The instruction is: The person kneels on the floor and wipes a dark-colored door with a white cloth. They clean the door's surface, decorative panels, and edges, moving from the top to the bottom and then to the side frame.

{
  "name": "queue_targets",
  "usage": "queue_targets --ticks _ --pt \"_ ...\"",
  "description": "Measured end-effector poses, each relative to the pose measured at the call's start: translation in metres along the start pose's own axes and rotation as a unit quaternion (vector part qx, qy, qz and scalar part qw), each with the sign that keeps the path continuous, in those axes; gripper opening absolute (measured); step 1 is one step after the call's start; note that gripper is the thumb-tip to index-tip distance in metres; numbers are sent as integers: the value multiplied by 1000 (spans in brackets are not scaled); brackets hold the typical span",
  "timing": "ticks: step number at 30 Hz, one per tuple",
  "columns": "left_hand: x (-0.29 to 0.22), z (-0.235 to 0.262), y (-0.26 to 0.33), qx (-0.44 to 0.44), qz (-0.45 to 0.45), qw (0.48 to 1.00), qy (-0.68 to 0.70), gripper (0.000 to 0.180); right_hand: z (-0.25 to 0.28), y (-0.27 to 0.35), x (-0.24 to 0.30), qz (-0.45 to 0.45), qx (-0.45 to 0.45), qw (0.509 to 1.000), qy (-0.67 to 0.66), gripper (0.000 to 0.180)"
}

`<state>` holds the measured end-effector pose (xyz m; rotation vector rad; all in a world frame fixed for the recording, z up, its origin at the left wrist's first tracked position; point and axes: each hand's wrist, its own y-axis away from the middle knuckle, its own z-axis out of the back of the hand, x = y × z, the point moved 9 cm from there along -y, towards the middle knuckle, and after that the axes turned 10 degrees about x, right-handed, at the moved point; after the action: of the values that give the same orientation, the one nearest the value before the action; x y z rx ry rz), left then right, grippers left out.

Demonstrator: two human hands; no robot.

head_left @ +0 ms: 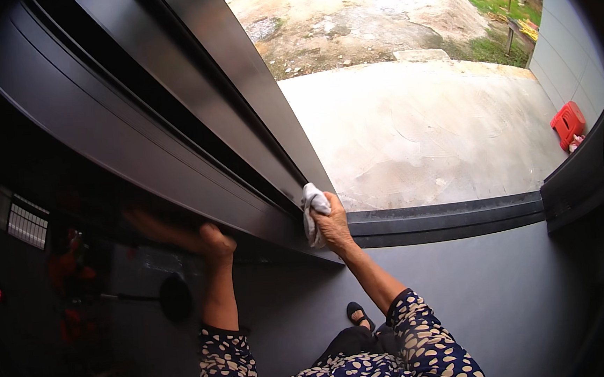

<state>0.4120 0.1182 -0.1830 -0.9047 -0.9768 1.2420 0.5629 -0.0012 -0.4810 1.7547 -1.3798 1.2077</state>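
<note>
My right hand is closed around a crumpled whitish cloth. It presses the cloth against the lower part of the dark grey metal door edge, beside the doorway. My left hand rests at the dark, glossy face of the door, lower and to the left. Its fingers are hidden from view, and a blurred reflection of an arm shows beside it in the shiny surface.
A dark raised threshold crosses the doorway on the right. Beyond it lies a pale concrete slab, with dirt ground farther out. A red plastic object stands by the white tiled wall. Grey floor runs inside, under my shoe.
</note>
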Motion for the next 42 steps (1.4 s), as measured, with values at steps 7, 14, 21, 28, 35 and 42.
queue_targets --ticks 7,14,21,28,35,42 --pt "-1 4 10 46 18 998 24 78 -102 -48 263 431 3 894 123 58" --pt "3 -18 32 69 50 993 86 75 -120 -87 260 498 -10 840 218 56" --pt "25 -7 64 36 120 991 47 71 -98 -88 196 509 -31 830 227 54" --pt "-18 -18 19 -4 235 963 131 63 -25 -161 -4 55 92 994 -2 53" --pt "-23 0 11 -83 278 954 -78 57 -85 -118 143 235 110 960 102 57" --pt "-11 8 33 -94 308 938 -130 55 -147 -90 316 508 194 831 119 56"
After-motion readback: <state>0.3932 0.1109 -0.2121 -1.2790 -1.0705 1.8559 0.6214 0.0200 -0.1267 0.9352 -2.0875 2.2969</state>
